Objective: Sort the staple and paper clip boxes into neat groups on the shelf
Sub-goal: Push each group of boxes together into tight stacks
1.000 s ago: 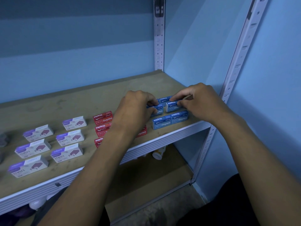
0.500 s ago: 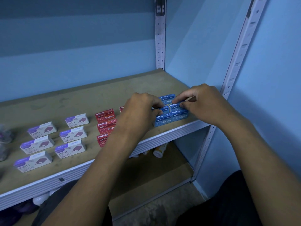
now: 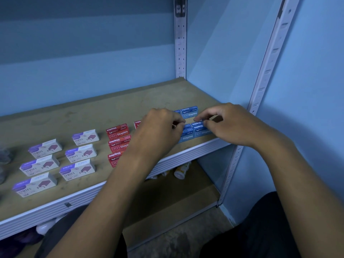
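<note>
I had both hands over the right end of the wooden shelf [image 3: 115,107], close together but not touching. My right hand [image 3: 230,123] had its thumb and forefinger pinched on the top edge of a blue staple box [image 3: 197,125] in the middle row of the blue group. My left hand [image 3: 160,127] was curled with its fingertips at the left end of that same row; I could not tell whether it actually gripped a box, since the knuckles hid the contact.

Just beyond my fingertips sat another blue box [image 3: 189,112], a small gap apart from the pinched one. Nearer to me, under my right hand, two more blue boxes [image 3: 187,137] lay along the shelf's front edge.

To the left of my left hand, the red staple boxes [image 3: 117,131] ran in a column toward me, partly hidden by my left wrist. Farther left, well apart from both hands, the white-and-purple staple boxes [image 3: 81,153] stood in two columns.

Below my forearms, on the lower shelf, a small bottle [image 3: 181,172] lay on its side.
</note>
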Action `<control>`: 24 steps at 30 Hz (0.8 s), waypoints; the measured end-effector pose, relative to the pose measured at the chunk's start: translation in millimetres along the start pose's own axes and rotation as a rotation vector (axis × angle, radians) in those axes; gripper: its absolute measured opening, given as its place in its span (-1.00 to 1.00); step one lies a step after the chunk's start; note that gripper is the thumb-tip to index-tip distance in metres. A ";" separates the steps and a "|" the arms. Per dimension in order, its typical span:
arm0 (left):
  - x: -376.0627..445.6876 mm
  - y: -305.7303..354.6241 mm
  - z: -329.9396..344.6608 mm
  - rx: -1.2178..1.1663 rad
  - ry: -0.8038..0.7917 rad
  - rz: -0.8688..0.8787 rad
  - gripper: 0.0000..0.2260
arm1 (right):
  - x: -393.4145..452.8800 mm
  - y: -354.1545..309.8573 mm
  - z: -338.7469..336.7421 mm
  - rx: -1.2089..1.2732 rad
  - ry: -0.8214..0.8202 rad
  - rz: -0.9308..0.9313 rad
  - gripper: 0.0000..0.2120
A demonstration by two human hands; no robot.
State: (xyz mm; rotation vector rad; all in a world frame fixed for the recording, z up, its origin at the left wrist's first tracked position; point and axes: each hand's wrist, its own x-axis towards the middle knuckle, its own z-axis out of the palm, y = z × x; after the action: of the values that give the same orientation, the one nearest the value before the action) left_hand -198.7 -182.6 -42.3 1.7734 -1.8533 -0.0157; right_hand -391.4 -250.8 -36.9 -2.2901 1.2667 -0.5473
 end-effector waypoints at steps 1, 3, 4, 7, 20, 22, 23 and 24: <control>-0.6 0.9 -0.5 -0.012 0.010 -0.003 -0.83 | -1.5 0.5 0.1 0.001 -0.008 -0.013 -0.77; -0.9 2.0 -1.9 -0.028 0.003 -0.014 -0.76 | -3.5 0.8 0.2 -0.011 -0.013 -0.031 -0.71; -0.7 1.9 -2.6 -0.030 -0.015 -0.019 -0.71 | -3.6 0.6 0.2 -0.013 -0.013 -0.034 -0.68; -0.5 2.2 -3.8 -0.019 -0.067 -0.014 -0.67 | -2.8 0.2 0.6 -0.015 -0.018 -0.033 -0.67; 6.3 1.6 -0.9 0.019 -0.059 0.002 -0.74 | 4.8 -0.2 0.0 -0.073 -0.010 0.000 -0.68; 6.2 -0.2 -1.7 0.012 -0.078 0.013 -0.72 | 3.2 1.2 -0.8 -0.049 -0.026 0.004 -0.66; 5.6 -1.7 -1.8 0.003 -0.081 0.019 -0.71 | 2.2 1.2 -1.4 -0.026 -0.027 0.003 -0.65; 4.8 -3.2 -2.0 -0.011 -0.074 0.017 -0.69 | 1.7 0.7 -2.7 -0.001 -0.012 0.000 -0.64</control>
State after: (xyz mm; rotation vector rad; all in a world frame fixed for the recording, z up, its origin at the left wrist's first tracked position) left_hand -194.8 -186.7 -40.0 1.7714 -1.9173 -0.0859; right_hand -392.5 -253.1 -35.0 -2.2905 1.2615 -0.5322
